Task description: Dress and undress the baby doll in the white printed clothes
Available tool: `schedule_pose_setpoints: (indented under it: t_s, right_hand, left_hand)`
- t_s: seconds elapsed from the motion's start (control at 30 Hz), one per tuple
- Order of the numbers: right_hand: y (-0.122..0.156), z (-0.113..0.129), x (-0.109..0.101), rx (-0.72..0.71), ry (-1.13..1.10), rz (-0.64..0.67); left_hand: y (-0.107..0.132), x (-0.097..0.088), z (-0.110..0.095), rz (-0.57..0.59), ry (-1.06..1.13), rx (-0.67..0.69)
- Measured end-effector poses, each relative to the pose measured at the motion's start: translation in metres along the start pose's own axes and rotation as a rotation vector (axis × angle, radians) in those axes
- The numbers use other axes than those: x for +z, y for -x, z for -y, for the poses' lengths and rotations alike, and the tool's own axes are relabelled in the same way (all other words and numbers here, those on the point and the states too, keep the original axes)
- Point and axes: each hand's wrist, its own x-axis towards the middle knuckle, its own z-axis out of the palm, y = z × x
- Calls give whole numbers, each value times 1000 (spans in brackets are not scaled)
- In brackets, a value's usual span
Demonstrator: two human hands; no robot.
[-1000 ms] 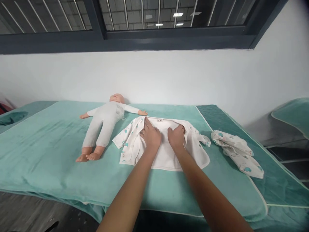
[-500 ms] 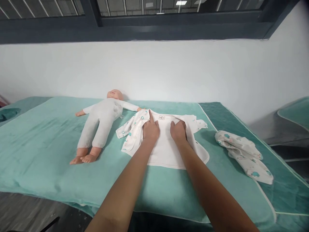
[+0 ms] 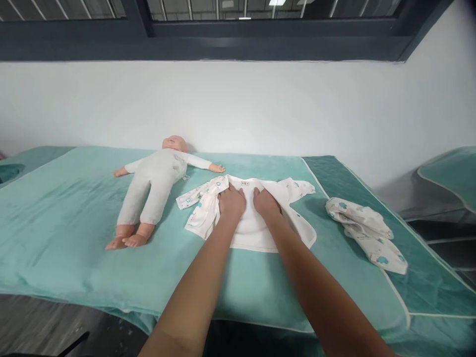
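Note:
A white baby jacket (image 3: 256, 233) with a teal print lies spread open on the teal mat (image 3: 74, 208), its inside facing up. My left hand (image 3: 231, 202) and my right hand (image 3: 265, 202) lie side by side, flat, palms down on the middle of the jacket just below its collar label. Their fingers are stretched out and hold nothing. To the left a baby doll (image 3: 152, 186) in a light grey suit lies on its back, arms out, one hand close to the jacket's sleeve.
A second crumpled printed garment (image 3: 366, 232) lies at the right on a darker teal mat (image 3: 427, 277). A white wall runs behind the bed under a dark window frame. Another teal-covered surface (image 3: 451, 173) shows at far right.
My two hands have slid closer together on the jacket's middle. The jacket's right sleeve now lies spread out flatter. The view has shifted a little.

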Motion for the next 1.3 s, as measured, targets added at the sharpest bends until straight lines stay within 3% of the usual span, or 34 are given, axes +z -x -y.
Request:
schedule_pose_setpoints:
  t_s: [0.1, 0.3, 0.57, 0.8, 1.1, 1.3]
  right_hand:
    - [13, 2, 5, 37, 71, -63]
    - [35, 2, 6, -83, 135, -3]
    - [58, -11, 3, -277, 286, 28]
    - [87, -19, -1, -325, 375, 8]
    - [120, -30, -7, -365, 380, 2]
    - [143, -42, -10, -413, 344, -42]
  left_hand:
    - [9, 1, 0, -30, 2, 21]
    - [35, -1, 4, -94, -30, 129]
    - [64, -4, 15, -47, -37, 186]
    - [90, -12, 22, -26, -24, 176]
    - [125, -20, 38, -107, -22, 272]
    - [149, -34, 53, -241, 127, 309]
